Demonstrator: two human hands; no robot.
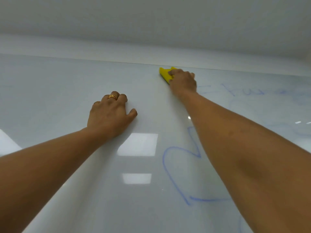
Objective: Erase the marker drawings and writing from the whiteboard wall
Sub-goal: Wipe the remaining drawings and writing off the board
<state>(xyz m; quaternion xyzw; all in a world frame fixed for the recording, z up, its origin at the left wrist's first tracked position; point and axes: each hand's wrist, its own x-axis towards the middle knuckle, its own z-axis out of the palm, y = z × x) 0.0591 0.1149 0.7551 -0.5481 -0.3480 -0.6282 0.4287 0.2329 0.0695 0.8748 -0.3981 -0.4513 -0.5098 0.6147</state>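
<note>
Yellow eraser [165, 74], clasped in the grip of the right hand [183, 81], sits at the top edge of the whiteboard wall [67, 89], with blue writing [249, 93] just to its right and a blue heart outline [168, 174] lower down, both nearer it than the empty left hand [109, 113] resting on the board.

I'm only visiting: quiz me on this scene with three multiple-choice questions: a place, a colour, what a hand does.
1. Where is the yellow eraser?
A) at the top edge of the whiteboard
B) at its bottom corner
C) on the floor

2. What colour are the marker lines?
A) red
B) blue
C) green

3. What is the left hand doing?
A) holding a marker
B) gripping the eraser
C) resting on the board, empty

1 A: the right hand holds it under the top border.
2 B: outline and writing are blue.
3 C: nothing is in it.
</note>
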